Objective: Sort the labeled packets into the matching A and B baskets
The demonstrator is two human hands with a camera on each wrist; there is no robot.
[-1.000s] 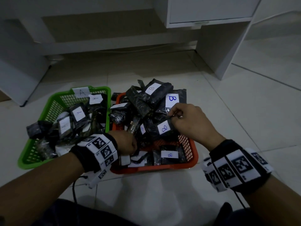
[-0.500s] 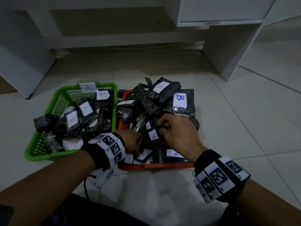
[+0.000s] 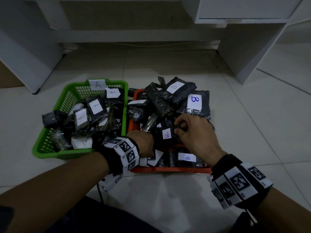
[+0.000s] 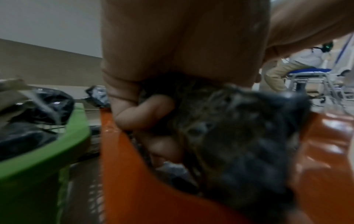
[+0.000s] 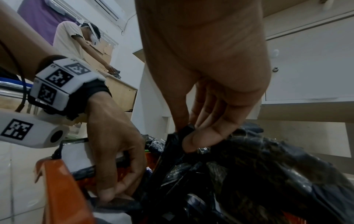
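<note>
Nearest the camera, low in the frame, both hands are down in the orange basket [image 3: 168, 169]. The left hand [image 3: 143, 144], at lower centre, has its fingers curled round a dark packet [image 4: 239, 144] against the basket's near left wall. The right hand [image 3: 193, 132], just right of it, pinches the black corner of a B-labelled packet [image 3: 166, 133] between thumb and fingertips, as the right wrist view shows clearly. Beyond the hands the orange basket is heaped: packets marked B lie at its near edge and a large one [image 3: 194, 102] sits at its far right, spilling over the rim. To the left of centre, the green basket [image 3: 50, 149] with the A tag [image 3: 97, 84] is likewise piled with packets reading A. Judging from this, the sorting looks well advanced; no loose packets show on the floor [image 3: 252, 132], though several labels in the orange heap cannot be read, so strays may remain.
</note>
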